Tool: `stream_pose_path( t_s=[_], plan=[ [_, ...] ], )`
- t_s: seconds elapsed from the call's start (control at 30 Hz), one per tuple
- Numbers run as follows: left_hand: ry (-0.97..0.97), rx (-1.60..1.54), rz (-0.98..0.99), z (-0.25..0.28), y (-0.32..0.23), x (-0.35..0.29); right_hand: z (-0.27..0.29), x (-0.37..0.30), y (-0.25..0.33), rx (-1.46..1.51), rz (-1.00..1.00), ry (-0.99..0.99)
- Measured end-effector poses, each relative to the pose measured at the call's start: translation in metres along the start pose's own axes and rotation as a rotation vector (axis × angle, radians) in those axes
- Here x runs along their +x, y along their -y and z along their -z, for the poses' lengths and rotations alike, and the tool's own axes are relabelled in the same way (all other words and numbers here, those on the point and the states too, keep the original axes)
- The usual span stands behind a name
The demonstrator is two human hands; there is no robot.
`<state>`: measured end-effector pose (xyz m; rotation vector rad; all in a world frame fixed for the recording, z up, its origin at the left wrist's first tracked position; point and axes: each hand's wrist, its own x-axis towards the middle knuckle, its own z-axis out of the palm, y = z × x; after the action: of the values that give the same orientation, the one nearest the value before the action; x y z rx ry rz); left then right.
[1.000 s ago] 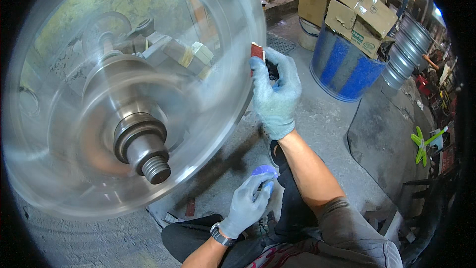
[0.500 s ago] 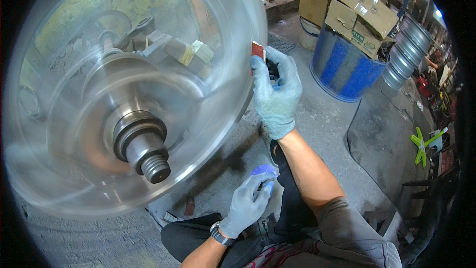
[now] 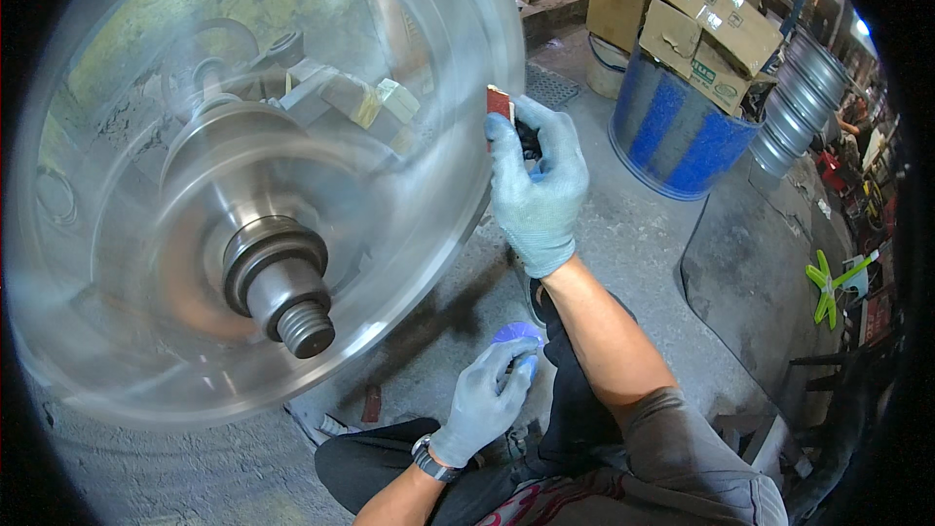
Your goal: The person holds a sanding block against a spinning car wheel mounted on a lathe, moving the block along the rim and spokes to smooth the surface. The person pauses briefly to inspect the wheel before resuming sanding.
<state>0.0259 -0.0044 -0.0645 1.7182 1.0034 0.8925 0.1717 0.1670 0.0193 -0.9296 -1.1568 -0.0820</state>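
A blurred metal wheel is spinning over the gray floor, left of a blue bin. The left hand is half curling, its grip impossible to tell; the right hand is pinching a red-brown pad beside the wheel, blur hiding any contact.

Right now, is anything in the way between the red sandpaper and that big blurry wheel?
Nothing visible is: the red sandpaper, pinched in the right hand, is right by the wheel's right edge. I can't tell whether they touch.
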Motion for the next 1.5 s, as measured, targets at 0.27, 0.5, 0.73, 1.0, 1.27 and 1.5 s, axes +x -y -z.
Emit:
stream_pose_path(
  t_s=[0.27,0.5,0.73,1.0,1.27,1.5],
  plan=[
    [0.005,0.01,-0.02,0.0,0.001,0.0,-0.003,0.0,0.0,0.023,0.029,-0.014],
    [0.002,0.006,0.0,-0.001,0.002,0.0,-0.001,-0.001,0.005,-0.009,0.07,-0.017],
    [-0.003,0.007,-0.011,-0.001,0.002,-0.001,-0.002,-0.002,0.007,-0.023,0.066,-0.013],
    [-0.005,0.017,-0.011,0.0,0.001,0.0,-0.002,-0.005,0.009,-0.011,0.057,0.0],
    [-0.008,0.013,-0.017,0.0,0.0,0.0,-0.004,-0.006,0.01,-0.016,0.114,0.004],
    [-0.002,0.009,0.008,0.001,-0.002,0.0,-0.006,-0.009,0.015,0.027,0.085,0.011]
  ],
)
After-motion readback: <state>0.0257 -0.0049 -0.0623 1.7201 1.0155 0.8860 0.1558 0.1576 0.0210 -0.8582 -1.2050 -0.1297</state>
